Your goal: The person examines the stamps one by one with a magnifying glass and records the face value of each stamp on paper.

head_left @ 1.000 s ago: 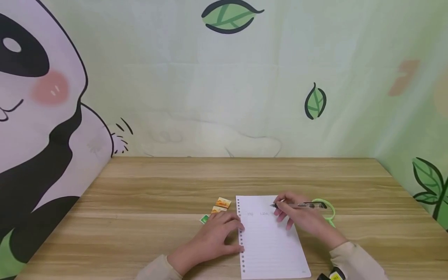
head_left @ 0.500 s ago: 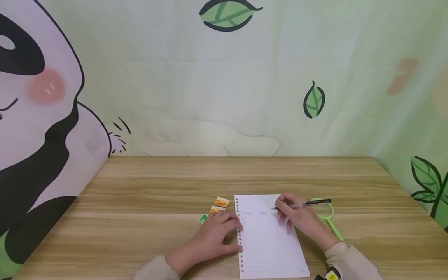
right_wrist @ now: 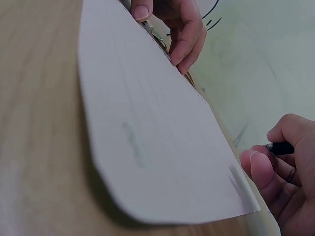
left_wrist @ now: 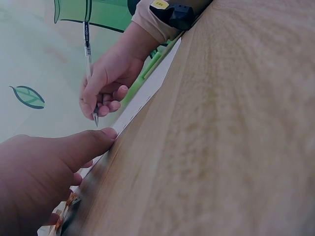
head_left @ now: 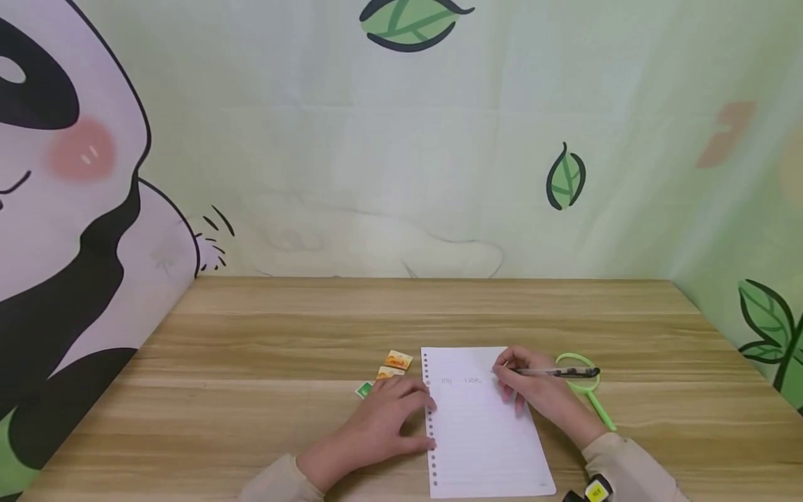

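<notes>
A sheet of lined paper [head_left: 483,446] with punched holes down its left side lies on the table, a short line of handwriting [head_left: 461,381] near its top. My left hand [head_left: 389,422] rests at the holed edge, thumb and fingertips touching the paper. Between the thumb and fingers of my right hand [head_left: 533,383] is a clear pen [head_left: 558,372] with a dark end. Its tip points at the upper part of the sheet, just right of the writing. In the left wrist view the pen [left_wrist: 88,54] stands nearly upright, tip downward.
Two small orange cards [head_left: 398,360] and a green one [head_left: 364,390] lie beyond my left fingers, partly covered. Behind my right hand is a green ring with a handle [head_left: 602,411], like a magnifying glass. A printed cloth wall [head_left: 376,174] stands behind the table.
The right hand has shifted slightly, and the pen's back end has swung up, then lower again. The left hand stays on the paper's edge.
</notes>
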`<action>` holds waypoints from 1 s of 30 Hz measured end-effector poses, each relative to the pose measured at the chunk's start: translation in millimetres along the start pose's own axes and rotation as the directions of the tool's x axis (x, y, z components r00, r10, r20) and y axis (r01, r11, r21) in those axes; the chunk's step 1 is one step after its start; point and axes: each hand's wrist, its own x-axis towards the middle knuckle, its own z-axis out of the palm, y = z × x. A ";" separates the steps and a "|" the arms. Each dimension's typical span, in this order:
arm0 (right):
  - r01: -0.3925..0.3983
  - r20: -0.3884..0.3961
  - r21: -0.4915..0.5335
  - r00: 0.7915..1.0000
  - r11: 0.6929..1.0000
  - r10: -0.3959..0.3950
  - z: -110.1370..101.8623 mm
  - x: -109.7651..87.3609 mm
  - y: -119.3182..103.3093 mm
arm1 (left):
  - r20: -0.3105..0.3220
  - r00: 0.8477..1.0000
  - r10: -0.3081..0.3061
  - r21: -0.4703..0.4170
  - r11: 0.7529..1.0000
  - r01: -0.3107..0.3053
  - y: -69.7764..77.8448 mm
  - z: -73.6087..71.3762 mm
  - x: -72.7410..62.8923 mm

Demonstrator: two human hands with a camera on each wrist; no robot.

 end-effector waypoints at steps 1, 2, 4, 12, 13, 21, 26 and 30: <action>-0.006 -0.008 -0.008 1.000 1.000 0.006 -0.2 0.1 0.7 | 0.001 1.000 0.000 -0.001 1.000 0.000 0.1 0.1 0.3; -0.008 -0.015 -0.014 1.000 1.000 0.008 -0.3 0.0 1.3 | 0.003 1.000 0.000 -0.003 1.000 0.000 0.3 0.2 0.4; -0.012 -0.031 -0.025 0.999 1.000 0.011 0.1 0.1 2.8 | 0.003 1.000 0.002 -0.003 1.000 -0.002 0.6 0.4 0.6; -0.024 -0.119 -0.111 0.993 0.994 0.011 4.5 1.5 10.9 | -0.006 1.000 0.010 -0.001 1.000 -0.010 0.2 1.7 0.9; -0.029 -0.130 -0.129 0.991 0.991 0.012 5.2 2.1 11.7 | -0.006 1.000 0.009 -0.002 1.000 -0.009 0.1 1.6 0.9; -0.015 -0.198 -0.241 0.980 0.970 -0.034 9.2 5.2 13.6 | -0.010 1.000 0.010 0.005 1.000 -0.010 0.3 -0.1 0.8; -0.025 -0.195 -0.243 0.981 0.970 -0.023 8.9 5.1 12.3 | -0.006 1.000 0.006 0.000 1.000 -0.006 0.4 0.6 1.5; -0.041 -0.181 -0.233 0.983 0.972 -0.002 7.5 4.4 11.4 | 0.000 1.000 0.006 0.003 1.000 -0.006 0.5 1.8 2.4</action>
